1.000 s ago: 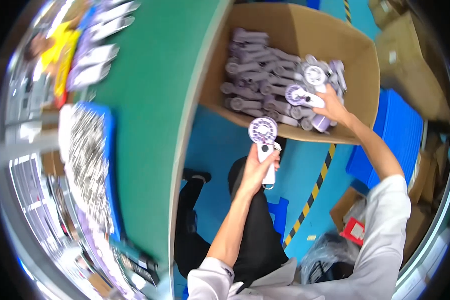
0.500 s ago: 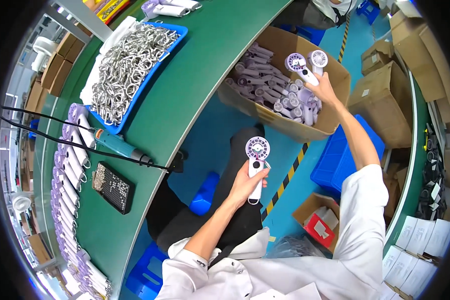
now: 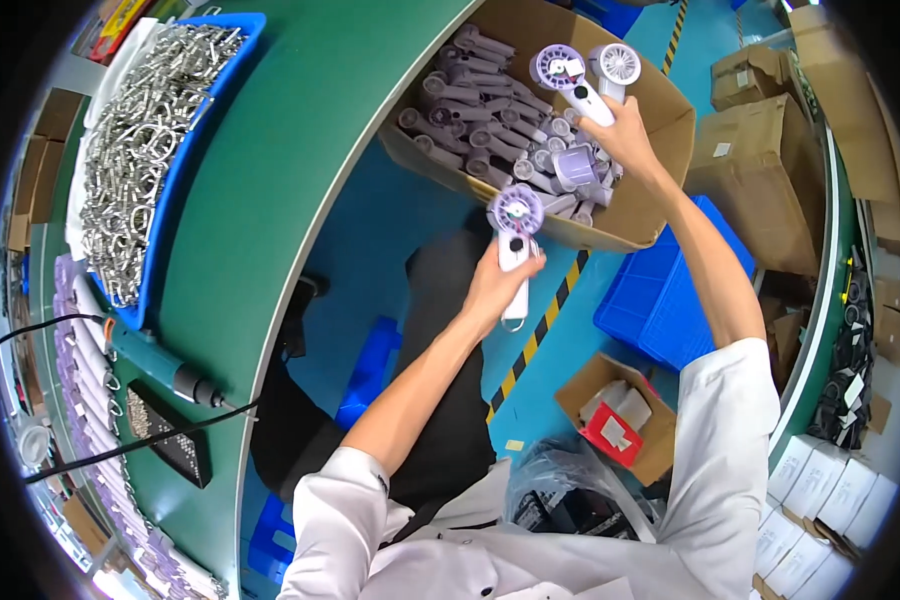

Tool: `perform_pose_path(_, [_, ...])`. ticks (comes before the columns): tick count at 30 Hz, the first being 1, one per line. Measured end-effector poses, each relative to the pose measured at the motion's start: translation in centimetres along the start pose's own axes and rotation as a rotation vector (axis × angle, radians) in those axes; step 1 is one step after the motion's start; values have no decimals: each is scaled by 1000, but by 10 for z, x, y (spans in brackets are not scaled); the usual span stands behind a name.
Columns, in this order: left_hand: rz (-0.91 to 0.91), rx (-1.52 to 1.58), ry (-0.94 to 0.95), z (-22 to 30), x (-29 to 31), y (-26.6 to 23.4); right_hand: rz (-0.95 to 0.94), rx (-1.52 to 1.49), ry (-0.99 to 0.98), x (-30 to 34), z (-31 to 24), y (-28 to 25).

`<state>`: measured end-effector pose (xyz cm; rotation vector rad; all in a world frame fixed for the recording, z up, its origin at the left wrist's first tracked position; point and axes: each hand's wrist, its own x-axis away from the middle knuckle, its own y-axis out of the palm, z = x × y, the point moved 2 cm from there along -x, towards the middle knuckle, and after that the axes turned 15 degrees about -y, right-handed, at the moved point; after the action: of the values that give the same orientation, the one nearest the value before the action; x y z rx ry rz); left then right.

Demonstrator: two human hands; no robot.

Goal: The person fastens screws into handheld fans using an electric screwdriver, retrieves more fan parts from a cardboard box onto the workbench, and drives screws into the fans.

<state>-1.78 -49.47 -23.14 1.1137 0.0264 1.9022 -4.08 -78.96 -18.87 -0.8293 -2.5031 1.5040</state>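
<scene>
Item: my left hand (image 3: 492, 290), grip wrapped on one purple handheld fan (image 3: 515, 245); right hand (image 3: 625, 135) pinching two fans (image 3: 582, 78) over the cardboard box (image 3: 670, 190). Risk: doubled pair slipping apart, dropping.

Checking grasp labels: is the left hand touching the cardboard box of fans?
Apart. In the head view the left hand grips a white handheld fan below the cardboard box; blue floor shows between hand and box.

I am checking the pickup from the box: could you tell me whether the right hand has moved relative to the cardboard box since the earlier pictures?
Yes. The right hand, gripping two small purple handheld fans, was down among the fans and is now lifted toward the far rim of the brown cardboard box.
</scene>
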Motion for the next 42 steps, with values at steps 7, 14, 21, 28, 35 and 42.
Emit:
perform_pose_path(7, [-31,424,-162,10,-78,6,46,-39,9,-16,-30,-41])
perform_pose_path(14, [-149,560,-176,49,-112,38,40,-122,-8,-17,-41,-50])
perform_pose_path(21, [-190,594,-209,43,-113,58,63,-107,4,1,-56,-30])
perform_pose_path(28, [-176,584,-130,27,-108,53,49,-132,36,11,-54,-20])
perform_pose_path(35, [-154,589,-87,28,-83,46,96,-113,76,18,-70,-26])
perform_pose_path(42, [-171,324,127,57,-24,42,287,-223,111,24,-104,-51])
